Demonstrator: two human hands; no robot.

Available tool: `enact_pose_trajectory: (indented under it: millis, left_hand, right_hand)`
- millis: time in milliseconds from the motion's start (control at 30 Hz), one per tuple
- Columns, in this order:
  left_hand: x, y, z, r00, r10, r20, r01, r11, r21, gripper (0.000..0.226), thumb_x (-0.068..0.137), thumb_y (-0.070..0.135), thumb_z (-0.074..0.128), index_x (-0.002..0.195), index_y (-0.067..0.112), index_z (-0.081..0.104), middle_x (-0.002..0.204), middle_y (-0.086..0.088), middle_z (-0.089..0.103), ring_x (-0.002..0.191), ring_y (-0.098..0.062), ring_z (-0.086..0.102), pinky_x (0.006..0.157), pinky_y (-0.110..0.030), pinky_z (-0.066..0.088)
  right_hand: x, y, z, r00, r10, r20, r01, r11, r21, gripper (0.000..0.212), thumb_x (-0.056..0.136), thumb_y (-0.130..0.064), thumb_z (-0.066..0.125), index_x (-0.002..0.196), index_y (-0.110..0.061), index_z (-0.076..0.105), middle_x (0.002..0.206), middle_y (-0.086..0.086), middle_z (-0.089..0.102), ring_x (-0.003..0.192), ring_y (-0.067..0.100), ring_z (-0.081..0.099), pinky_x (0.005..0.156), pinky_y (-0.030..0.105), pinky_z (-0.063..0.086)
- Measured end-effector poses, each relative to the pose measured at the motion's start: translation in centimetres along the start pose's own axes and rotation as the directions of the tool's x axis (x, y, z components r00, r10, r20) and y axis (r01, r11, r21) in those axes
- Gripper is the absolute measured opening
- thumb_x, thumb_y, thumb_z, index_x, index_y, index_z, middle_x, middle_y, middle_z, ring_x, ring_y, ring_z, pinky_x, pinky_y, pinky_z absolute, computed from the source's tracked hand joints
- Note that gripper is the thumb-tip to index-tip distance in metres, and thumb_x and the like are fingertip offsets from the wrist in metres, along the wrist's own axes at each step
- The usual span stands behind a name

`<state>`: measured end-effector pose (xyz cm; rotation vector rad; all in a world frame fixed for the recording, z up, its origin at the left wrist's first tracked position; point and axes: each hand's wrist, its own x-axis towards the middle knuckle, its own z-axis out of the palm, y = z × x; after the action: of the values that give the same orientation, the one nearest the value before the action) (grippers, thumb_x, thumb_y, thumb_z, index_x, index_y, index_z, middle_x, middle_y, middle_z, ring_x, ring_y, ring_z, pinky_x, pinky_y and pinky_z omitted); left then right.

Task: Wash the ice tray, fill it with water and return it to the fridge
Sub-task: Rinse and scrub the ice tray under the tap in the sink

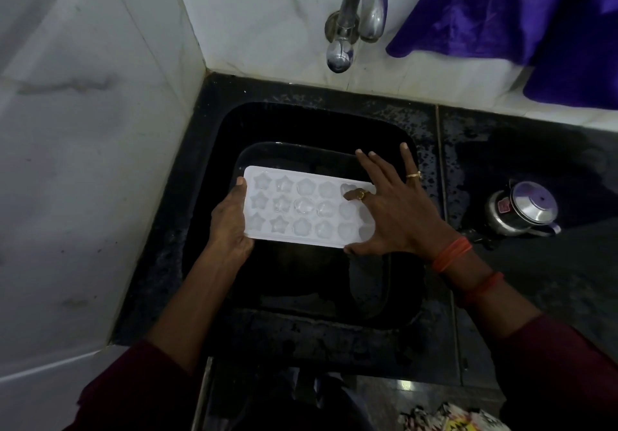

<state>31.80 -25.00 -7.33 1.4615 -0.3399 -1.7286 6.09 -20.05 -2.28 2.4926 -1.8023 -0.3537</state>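
A white plastic ice tray point(301, 208) with star and flower shaped cells is held level over the black sink point(207, 169). My left hand point(230, 226) grips its left short edge, thumb on top. My right hand point(398, 209) lies spread over the tray's right end, index finger bent into a cell in the top row and thumb under the near edge. Some cells glisten as if wet. A chrome tap point(357, 19) juts from the tiled wall above the sink, and I see no water running from it.
A dark rectangular tub or basin point(301, 152) sits inside the sink under the tray. A steel pressure cooker point(525, 209) stands on the wet black counter at right. A purple cloth point(535, 19) hangs on the wall at top right. White tiled walls close the left side.
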Motion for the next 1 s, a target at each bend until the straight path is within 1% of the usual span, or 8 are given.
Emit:
enact_pose_trajectory:
  millis: [300, 467, 600, 700, 767, 833, 900, 1000]
  left_hand:
    - [0.1, -0.2, -0.4, 1.0, -0.014, -0.003, 0.014, 1.0, -0.008, 0.043, 0.102, 0.042, 0.057, 0.125, 0.009, 0.069, 0.114, -0.012, 0.077, 0.103, -0.032, 0.075, 0.087, -0.054, 0.06]
    - [-0.2, -0.4, -0.1, 0.999, -0.034, 0.004, 0.034, 0.999, -0.024, 0.041, 0.102, 0.042, 0.057, 0.123, 0.009, 0.069, 0.112, -0.012, 0.077, 0.1, -0.031, 0.076, 0.08, -0.05, 0.063]
    - [-0.5, -0.5, 0.0, 0.999, -0.038, 0.002, 0.038, 0.999, -0.026, 0.04, 0.102, 0.042, 0.057, 0.12, 0.009, 0.07, 0.11, -0.011, 0.078, 0.099, -0.031, 0.076, 0.078, -0.049, 0.063]
    - [-0.4, -0.7, -0.3, 0.999, -0.051, -0.002, 0.05, 0.998, -0.04, 0.042, 0.102, 0.042, 0.057, 0.123, 0.009, 0.069, 0.113, -0.013, 0.077, 0.1, -0.032, 0.076, 0.08, -0.05, 0.063]
    - [-0.5, -0.7, -0.4, 0.998, -0.057, 0.005, 0.058, 0.997, -0.055, 0.041, 0.102, 0.042, 0.057, 0.122, 0.009, 0.07, 0.112, -0.012, 0.077, 0.099, -0.032, 0.076, 0.077, -0.05, 0.063]
    - [-0.7, -0.8, -0.4, 0.998, -0.06, 0.035, 0.063, 0.995, -0.078, 0.04, 0.102, 0.043, 0.056, 0.121, 0.01, 0.07, 0.114, -0.012, 0.077, 0.101, -0.031, 0.076, 0.082, -0.05, 0.062]
    - [-1.0, -0.8, -0.2, 0.994, -0.071, 0.079, 0.079, 0.992, -0.101, 0.04, 0.103, 0.044, 0.053, 0.118, 0.011, 0.071, 0.116, -0.013, 0.076, 0.104, -0.031, 0.075, 0.088, -0.051, 0.059]
    - [-1.3, -0.8, -0.3, 0.976, -0.079, 0.204, 0.114, 0.979, -0.168, 0.045, 0.104, 0.047, 0.048, 0.124, 0.012, 0.068, 0.126, -0.014, 0.072, 0.109, -0.03, 0.073, 0.089, -0.05, 0.06]
  right_hand:
    - [0.2, 0.7, -0.6, 0.998, 0.022, 0.063, -0.023, 1.0, 0.018, 0.122, 0.053, -0.106, 0.038, 0.14, -0.023, 0.058, 0.156, 0.014, 0.041, 0.145, 0.029, 0.038, 0.119, 0.064, -0.011]
    - [0.6, 1.0, 0.1, 0.988, -0.023, 0.151, 0.01, 0.996, 0.085, 0.124, 0.055, -0.102, 0.038, 0.147, -0.019, 0.045, 0.154, 0.005, 0.041, 0.138, 0.024, 0.045, 0.12, 0.059, -0.014]
    - [0.8, 0.6, 0.1, 0.984, -0.062, 0.167, 0.046, 0.994, 0.095, 0.116, 0.054, -0.094, 0.054, 0.142, -0.019, 0.046, 0.145, 0.004, 0.046, 0.128, 0.026, 0.048, 0.124, 0.056, 0.001]
    - [0.8, 0.3, 0.0, 0.979, -0.075, 0.189, 0.059, 0.994, 0.087, 0.128, 0.047, -0.097, 0.055, 0.145, -0.016, 0.042, 0.147, 0.007, 0.042, 0.13, 0.029, 0.045, 0.122, 0.054, 0.015]
    - [0.7, 0.2, -0.3, 0.98, -0.073, 0.186, 0.052, 0.992, 0.114, 0.127, 0.046, -0.094, 0.061, 0.145, -0.017, 0.041, 0.148, 0.007, 0.04, 0.132, 0.029, 0.043, 0.116, 0.051, 0.03]
    - [0.6, 0.2, -0.7, 0.984, -0.051, 0.173, 0.021, 0.985, 0.169, 0.12, 0.051, -0.084, 0.071, 0.146, -0.02, 0.039, 0.15, 0.004, 0.036, 0.134, 0.026, 0.04, 0.102, 0.048, 0.045]
    - [0.4, 0.3, -1.0, 0.988, -0.026, 0.152, -0.007, 0.978, 0.21, 0.117, 0.052, -0.079, 0.076, 0.147, -0.022, 0.038, 0.152, 0.002, 0.034, 0.137, 0.023, 0.037, 0.091, 0.046, 0.051]
    - [0.2, 0.8, -0.6, 0.992, -0.007, 0.129, -0.025, 0.97, 0.243, 0.116, 0.051, -0.079, 0.076, 0.147, -0.025, 0.038, 0.154, 0.001, 0.034, 0.138, 0.023, 0.038, 0.091, 0.048, 0.055]
